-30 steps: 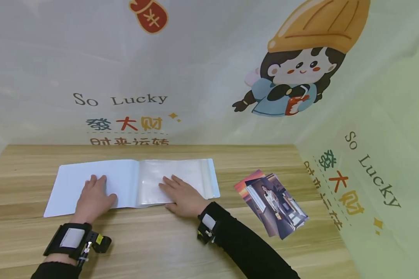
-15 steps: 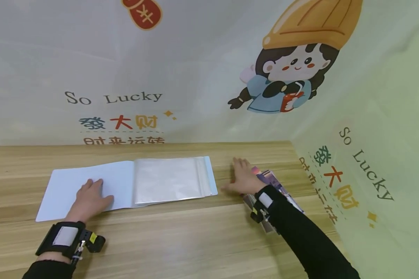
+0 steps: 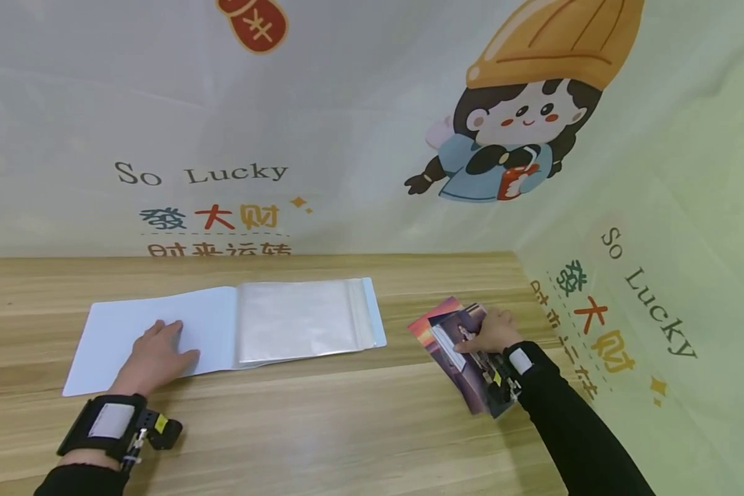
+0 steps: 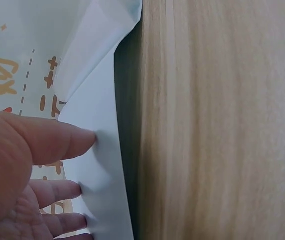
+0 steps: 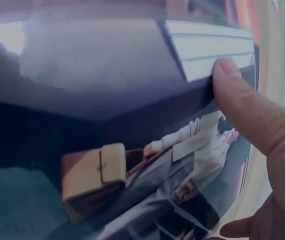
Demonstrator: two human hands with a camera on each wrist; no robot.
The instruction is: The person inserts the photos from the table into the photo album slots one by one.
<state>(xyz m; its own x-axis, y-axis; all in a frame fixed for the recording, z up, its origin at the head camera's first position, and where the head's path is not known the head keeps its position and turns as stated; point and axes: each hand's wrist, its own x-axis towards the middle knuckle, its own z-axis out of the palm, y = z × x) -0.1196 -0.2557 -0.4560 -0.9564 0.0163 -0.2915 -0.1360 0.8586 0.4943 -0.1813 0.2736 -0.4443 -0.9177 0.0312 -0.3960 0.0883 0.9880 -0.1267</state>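
Note:
A photo album lies spread on the wooden table in the head view, with a plain white cover point(image 3: 207, 320) at left and clear plastic sleeves point(image 3: 297, 320) at right. My left hand point(image 3: 153, 358) rests on the white cover with its fingers extended; the left wrist view shows its thumb and fingertips against the white sheet point(image 4: 100, 175). To the right of the album is a small fanned stack of photos point(image 3: 426, 324). My right hand point(image 3: 496, 329) grips the stack's right edge, its thumb point(image 5: 247, 107) on the top photo point(image 5: 107, 115), which pictures a person with a tan bag.
The wooden tabletop point(image 3: 322, 427) extends in front of the album and photos. A printed cloth point(image 3: 359, 124) hangs behind the table, and another printed panel point(image 3: 688, 241) stands along the right side.
My right hand has moved from the plastic sleeves, rightward over the table, to the photos and taken hold of their edge. My left hand has stayed on the white cover.

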